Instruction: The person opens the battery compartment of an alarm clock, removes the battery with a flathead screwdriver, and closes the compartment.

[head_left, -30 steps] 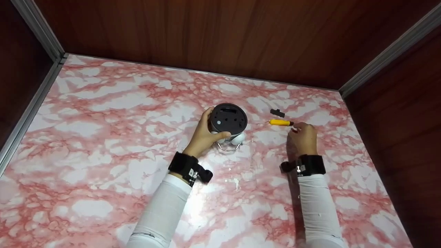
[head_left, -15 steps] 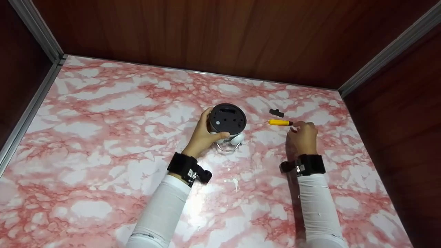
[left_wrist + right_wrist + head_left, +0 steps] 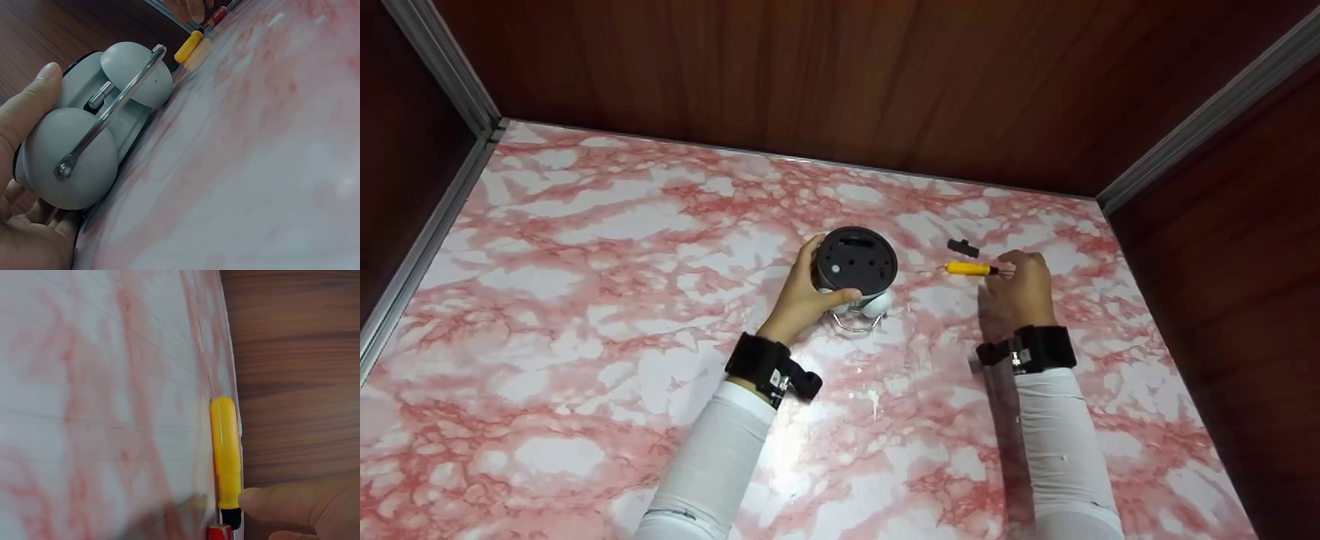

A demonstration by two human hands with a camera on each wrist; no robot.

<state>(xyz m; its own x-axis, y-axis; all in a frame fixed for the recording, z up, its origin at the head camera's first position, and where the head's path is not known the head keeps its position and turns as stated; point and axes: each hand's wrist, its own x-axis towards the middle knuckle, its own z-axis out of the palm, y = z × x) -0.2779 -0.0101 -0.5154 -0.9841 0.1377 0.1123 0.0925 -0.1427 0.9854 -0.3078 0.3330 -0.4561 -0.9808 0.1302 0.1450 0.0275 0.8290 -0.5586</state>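
My left hand [image 3: 795, 304] grips a white twin-bell alarm clock [image 3: 856, 262], its black back turned up and the battery slot uncovered. Both bells and the metal carrying handle [image 3: 112, 115] show in the left wrist view. To the right lies a yellow-handled screwdriver [image 3: 968, 268] with a black collar. My right hand [image 3: 1026, 289] is at its collar end, fingers bent loosely and parted. A red cylinder that looks like a battery [image 3: 217, 16] lies beneath those fingers; its end [image 3: 219, 532] also appears beside the collar in the right wrist view.
A small black battery cover [image 3: 963, 247] lies just behind the screwdriver. The pink-and-white marbled table [image 3: 585, 375] is bounded by dark wood panels [image 3: 810, 75] at the back and both sides. Cameras are strapped to both wrists.
My right hand has shifted slightly, its fingers lifting and parting at the screwdriver's collar end. The left hand and the alarm clock stay nearly where they were.
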